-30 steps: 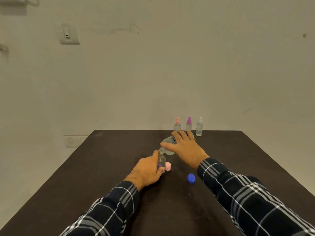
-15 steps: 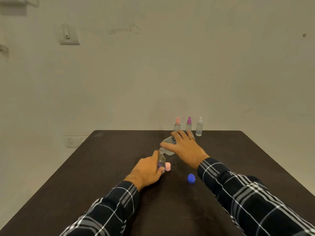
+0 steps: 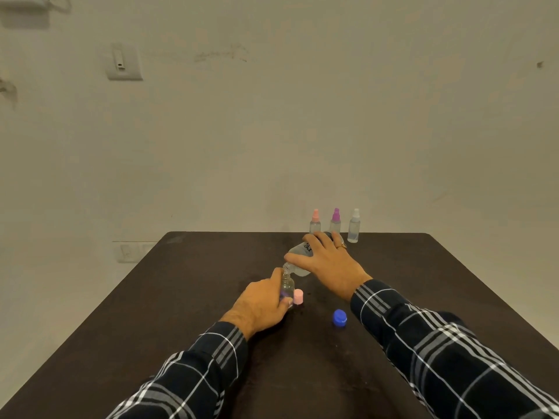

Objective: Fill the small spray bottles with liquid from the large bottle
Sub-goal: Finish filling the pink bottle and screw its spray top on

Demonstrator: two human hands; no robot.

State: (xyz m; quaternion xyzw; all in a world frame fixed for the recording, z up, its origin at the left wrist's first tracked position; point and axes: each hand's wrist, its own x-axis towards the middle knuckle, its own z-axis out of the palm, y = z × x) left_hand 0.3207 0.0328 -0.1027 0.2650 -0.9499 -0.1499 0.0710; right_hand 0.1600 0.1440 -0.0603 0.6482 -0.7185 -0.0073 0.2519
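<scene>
My left hand (image 3: 262, 302) grips a small clear spray bottle (image 3: 287, 285) that stands uncapped on the dark table (image 3: 187, 297). My right hand (image 3: 328, 263) holds the large clear bottle (image 3: 298, 258) tipped down to the left, its mouth right over the small bottle's neck. A pink cap (image 3: 298, 296) stands just right of the small bottle. A blue cap (image 3: 339, 318) lies nearer me on the right. Three capped spray bottles stand at the far edge: pink-topped (image 3: 315, 222), purple-topped (image 3: 335, 220) and white-topped (image 3: 354, 226).
The table reaches to a bare wall at the back. A wall switch (image 3: 124, 63) is high on the left, and a socket plate (image 3: 127, 251) sits low beside the table's far left corner.
</scene>
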